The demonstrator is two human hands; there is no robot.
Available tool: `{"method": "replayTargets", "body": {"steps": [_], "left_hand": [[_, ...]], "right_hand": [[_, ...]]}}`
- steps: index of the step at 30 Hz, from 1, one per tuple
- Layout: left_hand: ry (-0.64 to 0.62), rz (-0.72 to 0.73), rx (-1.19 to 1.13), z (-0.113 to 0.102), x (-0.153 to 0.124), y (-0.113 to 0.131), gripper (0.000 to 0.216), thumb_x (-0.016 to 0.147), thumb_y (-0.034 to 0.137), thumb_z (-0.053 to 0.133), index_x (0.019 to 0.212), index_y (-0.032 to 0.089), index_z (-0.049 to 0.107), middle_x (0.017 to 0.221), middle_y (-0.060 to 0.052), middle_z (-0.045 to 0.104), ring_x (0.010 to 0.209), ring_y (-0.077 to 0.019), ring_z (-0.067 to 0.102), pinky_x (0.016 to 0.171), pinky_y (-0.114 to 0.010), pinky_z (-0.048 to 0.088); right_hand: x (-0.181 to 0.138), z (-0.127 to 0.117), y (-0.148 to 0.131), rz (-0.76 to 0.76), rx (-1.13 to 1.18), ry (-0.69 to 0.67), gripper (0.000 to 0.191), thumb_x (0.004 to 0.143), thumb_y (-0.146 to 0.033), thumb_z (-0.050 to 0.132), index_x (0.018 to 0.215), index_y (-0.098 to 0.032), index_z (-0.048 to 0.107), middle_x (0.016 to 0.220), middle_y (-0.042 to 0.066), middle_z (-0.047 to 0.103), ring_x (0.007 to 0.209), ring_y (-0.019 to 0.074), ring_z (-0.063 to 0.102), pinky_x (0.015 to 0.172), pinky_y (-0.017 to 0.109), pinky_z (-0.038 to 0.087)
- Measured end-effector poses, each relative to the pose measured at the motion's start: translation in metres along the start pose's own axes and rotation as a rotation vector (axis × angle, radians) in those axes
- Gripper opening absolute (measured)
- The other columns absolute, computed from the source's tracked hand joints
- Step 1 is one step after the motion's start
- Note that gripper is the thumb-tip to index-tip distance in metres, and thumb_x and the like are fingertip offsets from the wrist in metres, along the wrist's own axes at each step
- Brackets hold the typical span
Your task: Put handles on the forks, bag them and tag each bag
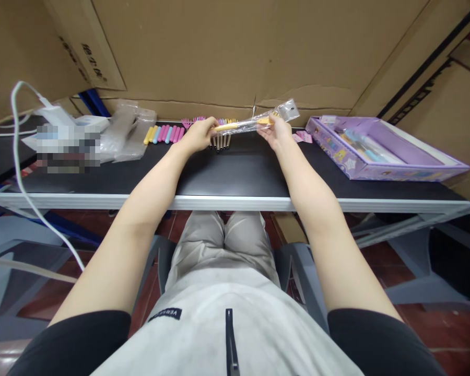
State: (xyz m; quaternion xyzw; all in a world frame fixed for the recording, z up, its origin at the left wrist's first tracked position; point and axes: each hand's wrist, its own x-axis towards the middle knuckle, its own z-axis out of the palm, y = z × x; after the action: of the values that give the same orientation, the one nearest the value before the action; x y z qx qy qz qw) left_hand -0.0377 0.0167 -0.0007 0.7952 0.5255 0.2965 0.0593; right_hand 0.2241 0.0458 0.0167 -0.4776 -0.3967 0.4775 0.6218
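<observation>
Over the worktop [235, 177], left hand [199, 137] and right hand [276, 130] pinching light, slippery bagged brush [254, 122] by ends; crinkly, best gripped through handle.

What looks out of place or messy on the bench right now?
Nothing is spilled or broken. The clear bags lie in a crumpled heap at the left. The left hand and right hand hold a yellow item in a clear sleeve above the table.

Packing workshop: stacked cartons [227, 47], worktable [235, 177]
</observation>
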Motion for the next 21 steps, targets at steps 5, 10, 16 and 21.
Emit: {"method": "replayTargets", "body": {"steps": [5,10,16,21], "left_hand": [[0.024,0.036,0.001,-0.004,0.001,-0.013,0.032,0.099,0.024,0.057,0.130,0.021,0.067,0.116,-0.011,0.073,0.115,-0.0286,0.064,0.105,-0.041,0.049],[0.055,0.053,0.060,-0.009,0.002,-0.024,0.041,0.095,0.020,0.054,0.133,0.023,0.067,0.121,-0.013,0.074,0.122,-0.0327,0.064,0.111,-0.049,0.048],[0.125,0.094,0.102,-0.013,-0.003,-0.028,0.046,0.093,0.016,0.052,0.136,0.027,0.065,0.120,-0.013,0.075,0.129,-0.0359,0.063,0.124,-0.067,0.034],[0.158,0.097,0.144,-0.013,-0.009,-0.014,0.044,0.100,0.022,0.047,0.142,0.025,0.061,0.132,-0.015,0.073,0.134,-0.0362,0.060,0.129,-0.071,0.023]], "right_hand": [[-0.006,0.001,-0.005,0.023,0.024,0.020,0.015,0.096,-0.028,0.073,0.105,-0.019,0.064,0.094,0.005,0.075,0.091,0.0196,0.079,0.086,0.036,0.068],[-0.009,0.003,-0.001,0.064,0.014,0.010,0.008,0.095,-0.015,0.065,0.101,-0.019,0.063,0.087,0.004,0.074,0.087,0.0179,0.078,0.086,0.035,0.068],[-0.019,0.010,0.007,0.099,-0.028,-0.034,0.014,0.089,-0.008,0.067,0.092,-0.020,0.060,0.091,0.005,0.076,0.088,0.0170,0.078,0.094,0.036,0.067],[-0.034,0.021,0.005,0.125,-0.001,-0.052,0.011,0.095,-0.008,0.059,0.095,-0.018,0.060,0.093,0.006,0.076,0.083,0.0135,0.077,0.092,0.029,0.066]]}}
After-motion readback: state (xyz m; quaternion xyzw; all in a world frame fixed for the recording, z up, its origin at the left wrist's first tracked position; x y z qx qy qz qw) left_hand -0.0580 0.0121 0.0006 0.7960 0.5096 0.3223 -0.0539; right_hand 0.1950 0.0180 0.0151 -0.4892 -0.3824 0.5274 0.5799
